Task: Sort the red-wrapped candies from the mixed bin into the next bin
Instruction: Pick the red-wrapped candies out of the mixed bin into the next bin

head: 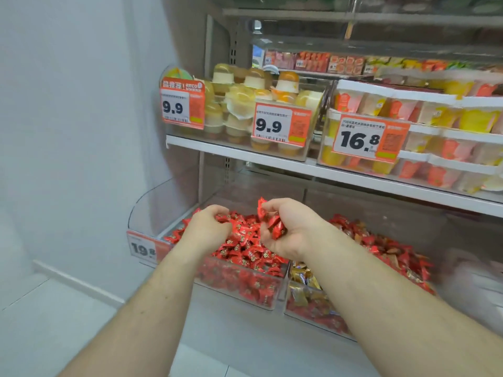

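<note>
right hand: the right hand [283,229] is turned palm up and curled around a small bunch of red-wrapped candies [275,223], above the clear plastic bin on the left [245,289] near its right edge.
left hand: the left hand [208,228] is palm down on the heap in the same bin; the fingers are bent into the pile and seem to gather some pieces, but what they grip is hidden under the hand - i cannot tell.
left bin: it is full of red candies only, so i judge it is the bin that receives the sorted pieces.
mixed bin: the clear plastic bin on the right [307,308] holds red candies together with gold-wrapped candies [302,278], which show at its front corner.
how the candies handle: they look very light and small; the wrappers are shiny film with twisted ends, so probably slippery and crinkly. one piece sticks up above the right fingers and could fall out.
where to take hold: a loose cupped handful works for many pieces - for one piece, pinch the firm middle, not the thin twisted end.
risk: a gold piece may come along inside a handful.
around: white shelves above carry jelly cups [239,104] and an orange price tag [280,125].
</note>
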The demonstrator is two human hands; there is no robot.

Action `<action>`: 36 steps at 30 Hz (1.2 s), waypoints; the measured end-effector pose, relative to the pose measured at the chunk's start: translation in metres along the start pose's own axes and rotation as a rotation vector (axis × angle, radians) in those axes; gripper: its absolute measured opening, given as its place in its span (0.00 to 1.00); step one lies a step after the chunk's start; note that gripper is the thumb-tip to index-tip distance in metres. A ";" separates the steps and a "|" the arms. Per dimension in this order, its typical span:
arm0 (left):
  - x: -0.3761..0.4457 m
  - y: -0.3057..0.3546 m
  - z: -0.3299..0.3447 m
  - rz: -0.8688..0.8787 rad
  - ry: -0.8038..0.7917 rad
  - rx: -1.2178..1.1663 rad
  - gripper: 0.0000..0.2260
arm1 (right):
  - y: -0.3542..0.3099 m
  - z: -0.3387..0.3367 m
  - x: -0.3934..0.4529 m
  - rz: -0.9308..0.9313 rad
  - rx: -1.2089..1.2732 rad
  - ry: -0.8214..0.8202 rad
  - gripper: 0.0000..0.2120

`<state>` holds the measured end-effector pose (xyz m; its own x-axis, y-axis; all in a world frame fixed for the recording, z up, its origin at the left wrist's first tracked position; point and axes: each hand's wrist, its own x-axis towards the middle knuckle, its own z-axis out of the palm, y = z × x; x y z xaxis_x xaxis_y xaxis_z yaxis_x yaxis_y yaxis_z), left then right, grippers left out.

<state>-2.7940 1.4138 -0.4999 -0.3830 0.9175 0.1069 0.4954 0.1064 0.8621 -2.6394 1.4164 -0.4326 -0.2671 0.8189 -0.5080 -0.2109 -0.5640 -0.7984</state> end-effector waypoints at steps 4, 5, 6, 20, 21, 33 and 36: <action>0.000 -0.009 -0.002 0.072 -0.079 0.117 0.29 | 0.007 0.009 0.006 -0.068 -0.062 0.038 0.04; 0.001 -0.011 -0.002 0.070 -0.075 0.121 0.30 | 0.009 0.009 0.005 -0.079 -0.078 0.034 0.04; 0.002 -0.011 -0.002 0.076 -0.071 0.127 0.31 | 0.010 0.007 0.004 -0.087 -0.083 0.029 0.05; -0.035 0.057 0.052 0.407 -0.055 0.041 0.13 | 0.006 -0.084 -0.034 -0.337 0.007 0.042 0.07; -0.040 0.064 0.059 0.442 -0.064 0.040 0.13 | 0.005 -0.095 -0.038 -0.354 0.021 0.065 0.07; -0.067 0.109 0.161 0.603 -0.428 0.377 0.10 | -0.011 -0.229 -0.056 -0.456 -0.089 0.477 0.05; -0.062 0.112 0.179 0.595 -0.390 0.440 0.09 | -0.009 -0.241 -0.054 -0.463 -0.546 0.526 0.09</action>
<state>-2.5753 1.4378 -0.4986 0.2963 0.9260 0.2338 0.8199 -0.3722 0.4351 -2.3965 1.4030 -0.4764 0.2287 0.9709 -0.0712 0.3228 -0.1446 -0.9354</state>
